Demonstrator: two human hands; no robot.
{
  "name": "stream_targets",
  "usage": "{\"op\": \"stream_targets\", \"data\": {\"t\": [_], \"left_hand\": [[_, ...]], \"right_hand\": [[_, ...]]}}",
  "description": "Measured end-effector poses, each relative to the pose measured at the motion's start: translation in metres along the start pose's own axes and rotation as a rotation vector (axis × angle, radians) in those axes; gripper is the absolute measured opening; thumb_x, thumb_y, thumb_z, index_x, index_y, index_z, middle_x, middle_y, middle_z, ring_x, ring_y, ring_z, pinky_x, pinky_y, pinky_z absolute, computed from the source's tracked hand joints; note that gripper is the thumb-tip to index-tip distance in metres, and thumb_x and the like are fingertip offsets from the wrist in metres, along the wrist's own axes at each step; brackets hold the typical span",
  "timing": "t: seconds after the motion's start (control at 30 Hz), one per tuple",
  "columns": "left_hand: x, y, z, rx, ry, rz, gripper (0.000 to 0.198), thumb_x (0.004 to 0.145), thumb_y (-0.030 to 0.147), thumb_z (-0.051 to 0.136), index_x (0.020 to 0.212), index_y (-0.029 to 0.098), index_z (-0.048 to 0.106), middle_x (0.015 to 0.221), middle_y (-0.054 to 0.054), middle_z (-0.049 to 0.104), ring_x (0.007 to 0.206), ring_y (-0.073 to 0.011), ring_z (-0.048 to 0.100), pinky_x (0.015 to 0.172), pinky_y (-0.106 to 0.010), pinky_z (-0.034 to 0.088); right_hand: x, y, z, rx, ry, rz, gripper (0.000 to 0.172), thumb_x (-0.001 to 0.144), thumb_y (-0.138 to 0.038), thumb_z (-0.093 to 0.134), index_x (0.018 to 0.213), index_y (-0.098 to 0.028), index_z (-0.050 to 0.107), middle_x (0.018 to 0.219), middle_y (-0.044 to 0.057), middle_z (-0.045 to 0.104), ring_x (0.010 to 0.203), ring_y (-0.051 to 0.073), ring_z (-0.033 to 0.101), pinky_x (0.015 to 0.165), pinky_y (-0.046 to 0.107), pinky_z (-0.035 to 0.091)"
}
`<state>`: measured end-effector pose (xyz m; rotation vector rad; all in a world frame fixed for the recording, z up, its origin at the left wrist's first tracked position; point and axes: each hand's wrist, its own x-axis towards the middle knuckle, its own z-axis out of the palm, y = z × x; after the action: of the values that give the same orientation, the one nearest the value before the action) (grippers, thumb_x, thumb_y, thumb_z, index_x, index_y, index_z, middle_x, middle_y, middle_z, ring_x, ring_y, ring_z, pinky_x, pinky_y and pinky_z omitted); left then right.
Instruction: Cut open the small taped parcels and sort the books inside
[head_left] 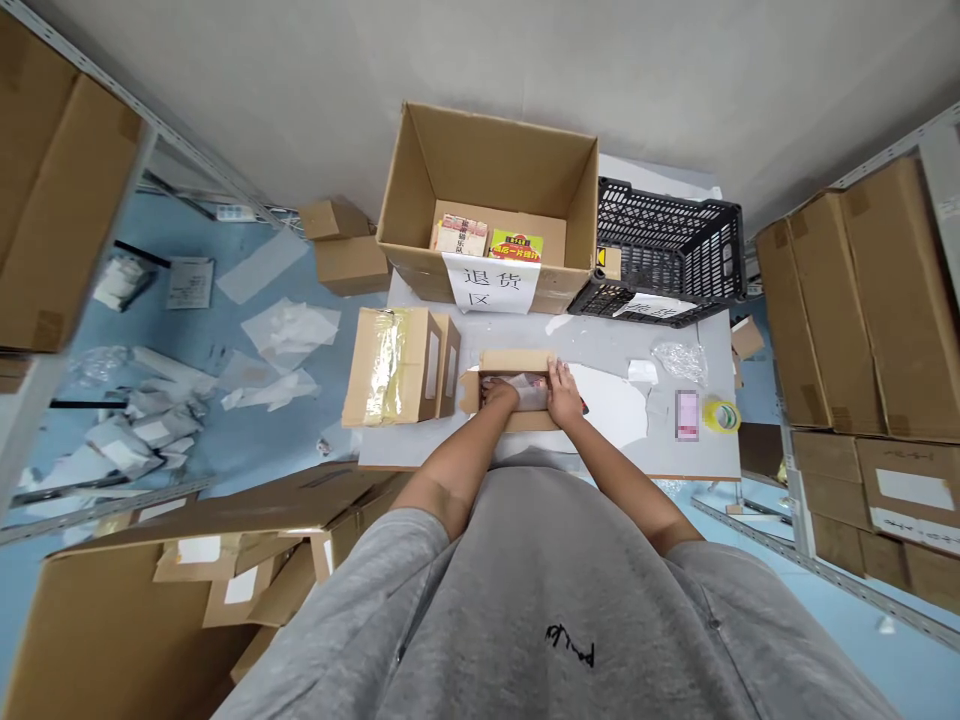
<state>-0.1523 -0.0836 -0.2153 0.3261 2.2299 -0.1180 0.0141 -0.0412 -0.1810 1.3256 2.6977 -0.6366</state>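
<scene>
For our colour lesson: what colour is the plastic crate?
The plastic crate is black, shown best in the head view.

In the upper middle of the frame, a white paper sheet [491, 283] on a large open brown cardboard box [420, 265] read 退货区 in black characters. Characters on the white paper [654, 307] fixed to a black lattice plastic crate [731, 250], upper right, were too slanted to read surely. Black script on the grey fabric shirt [555, 560], lower middle, stayed illegible.
</scene>
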Motion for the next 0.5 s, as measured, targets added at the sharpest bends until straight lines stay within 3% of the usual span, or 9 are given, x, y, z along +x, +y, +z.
{"op": "stream_targets", "data": {"t": [0.1,0.2,0.37,0.5], "left_hand": [[0.002,0.003,0.004,-0.022,-0.003,-0.013,0.069,0.101,0.024,0.067,0.166,0.010,0.051,0.170,-0.035,0.044,0.149,-0.0432,0.057,0.108,-0.052,0.057],[0.001,0.004,0.008,-0.051,-0.011,0.055,0.068,0.097,0.033,0.073,0.159,0.010,0.059,0.166,-0.033,0.052,0.148,-0.0427,0.059,0.108,-0.049,0.058],[-0.003,0.004,0.009,-0.096,-0.059,0.284,0.037,0.087,0.028,0.080,0.122,0.015,0.083,0.134,-0.023,0.080,0.130,-0.0365,0.074,0.106,-0.039,0.057],[-0.006,-0.001,0.006,-0.151,-0.001,0.350,0.035,0.096,0.026,0.068,0.124,0.011,0.083,0.132,-0.026,0.080,0.125,-0.0352,0.077,0.098,-0.037,0.059]], "right_hand": [[0.002,0.008,0.013,0.099,-0.034,0.031,0.101,0.090,-0.004,0.047,0.184,-0.023,0.016,0.186,0.012,0.026,0.166,0.029,0.035,0.124,0.046,0.047],[0.005,0.008,0.020,0.175,-0.056,0.072,0.102,0.091,-0.004,0.047,0.184,-0.026,0.011,0.187,0.014,0.022,0.160,0.031,0.045,0.115,0.046,0.055],[0.006,0.005,0.023,0.183,-0.069,0.114,0.107,0.089,-0.001,0.050,0.184,-0.030,0.011,0.188,0.010,0.019,0.159,0.031,0.046,0.113,0.043,0.057],[0.005,0.003,0.027,0.165,-0.060,0.133,0.111,0.086,0.003,0.053,0.184,-0.031,0.014,0.189,0.011,0.018,0.164,0.031,0.040,0.117,0.042,0.054]]}}
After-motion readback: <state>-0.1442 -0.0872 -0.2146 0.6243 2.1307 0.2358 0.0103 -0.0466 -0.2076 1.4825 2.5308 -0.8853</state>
